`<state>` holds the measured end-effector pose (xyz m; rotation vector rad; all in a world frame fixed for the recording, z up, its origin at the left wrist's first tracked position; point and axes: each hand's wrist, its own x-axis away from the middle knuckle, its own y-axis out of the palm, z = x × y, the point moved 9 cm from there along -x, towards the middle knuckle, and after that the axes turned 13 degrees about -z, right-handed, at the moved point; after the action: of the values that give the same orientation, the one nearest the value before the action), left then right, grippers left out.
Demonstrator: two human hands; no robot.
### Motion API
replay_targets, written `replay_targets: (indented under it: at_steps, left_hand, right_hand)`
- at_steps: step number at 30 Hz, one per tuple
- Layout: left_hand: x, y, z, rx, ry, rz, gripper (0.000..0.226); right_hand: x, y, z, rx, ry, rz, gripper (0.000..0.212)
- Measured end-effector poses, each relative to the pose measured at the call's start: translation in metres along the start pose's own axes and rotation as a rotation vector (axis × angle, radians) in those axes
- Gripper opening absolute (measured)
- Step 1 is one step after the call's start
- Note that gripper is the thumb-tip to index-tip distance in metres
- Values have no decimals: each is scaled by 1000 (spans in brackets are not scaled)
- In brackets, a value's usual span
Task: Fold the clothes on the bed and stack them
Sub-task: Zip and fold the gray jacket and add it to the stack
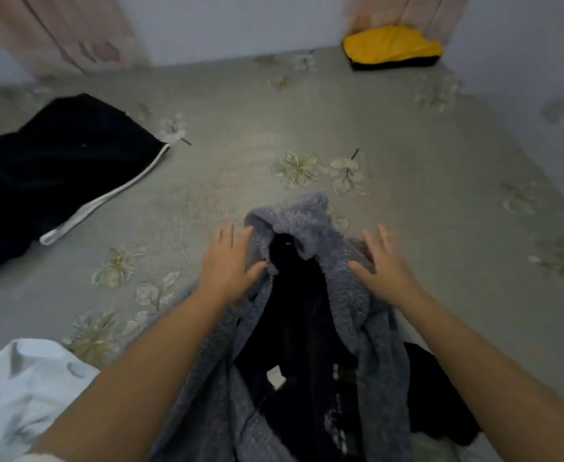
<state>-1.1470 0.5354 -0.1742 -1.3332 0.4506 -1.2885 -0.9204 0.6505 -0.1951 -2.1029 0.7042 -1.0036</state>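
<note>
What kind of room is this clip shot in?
Most likely a bedroom: a floral bedsheet covers a wide bed, loose clothes such as a grey knit sweater lie on it, and curtains hang behind.

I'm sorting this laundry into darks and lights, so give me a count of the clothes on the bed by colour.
Grey-blue: 1, the knit sweater
Black: 3, the trousers with a white stripe, the garment inside the sweater, the folded piece under the yellow one
Yellow: 1, the folded garment
White: 1, the shirt
Total: 6

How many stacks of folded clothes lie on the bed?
1: the stack with a yellow top sits at the far right by the wall. Other clothes lie unfolded; more may be out of view.
</note>
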Motion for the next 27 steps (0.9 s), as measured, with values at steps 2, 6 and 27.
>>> replay_targets:
  at_steps: [2, 6, 27]
  left_hand:
    - [1, 50, -13, -113, -122, -114, 74]
    - [8, 123, -25, -230, -257, -266, 77]
    - [-73, 122, -58, 270, -216, 60, 32]
  right_hand:
    - [5, 54, 28, 193, 114, -172, 81]
    - [6, 114, 45, 239, 186, -239, 84]
    - [-109, 57, 45, -75, 150, 19, 36]
